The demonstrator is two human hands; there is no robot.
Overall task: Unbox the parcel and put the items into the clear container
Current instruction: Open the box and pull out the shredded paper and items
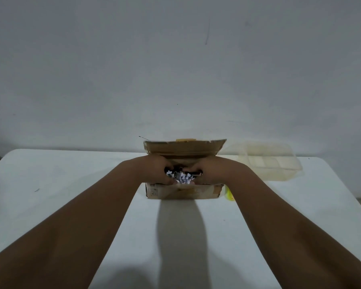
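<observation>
Left hand (156, 171), right hand (208, 171), both clutching crinkled paper shreds (182, 177), open cardboard box (183, 193)

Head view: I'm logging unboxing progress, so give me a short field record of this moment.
box: cardboard box, lid flap open, mid-table
filling: shredded paper inside the box
hands: left hand and right hand both in the box, fingers curled into the paper
container: clear container right of box, farther back, no items seen inside
other: yellow object beside box's right wall, partly hidden
</observation>
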